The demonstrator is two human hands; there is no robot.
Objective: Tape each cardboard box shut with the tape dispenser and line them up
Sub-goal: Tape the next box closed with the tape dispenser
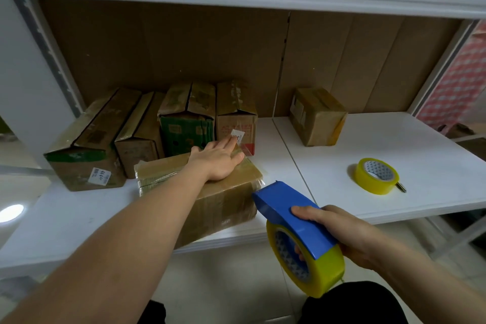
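Note:
A taped cardboard box (210, 200) lies at the shelf's front edge, near the middle. My left hand (219, 162) rests flat on its top with straight fingers. Just right of the box, my right hand (339, 231) grips a blue tape dispenser (294, 221) loaded with a yellow roll; its cutter end points toward the box's right corner. Behind the box, several cardboard boxes (136, 126) stand side by side along the back. One more box (317, 119) sits alone at the back right.
A spare yellow tape roll (376, 176) lies on the white shelf (434, 166) at the right, with a small dark object poking out beside it. A brown cardboard back wall and a white upper shelf bound the space.

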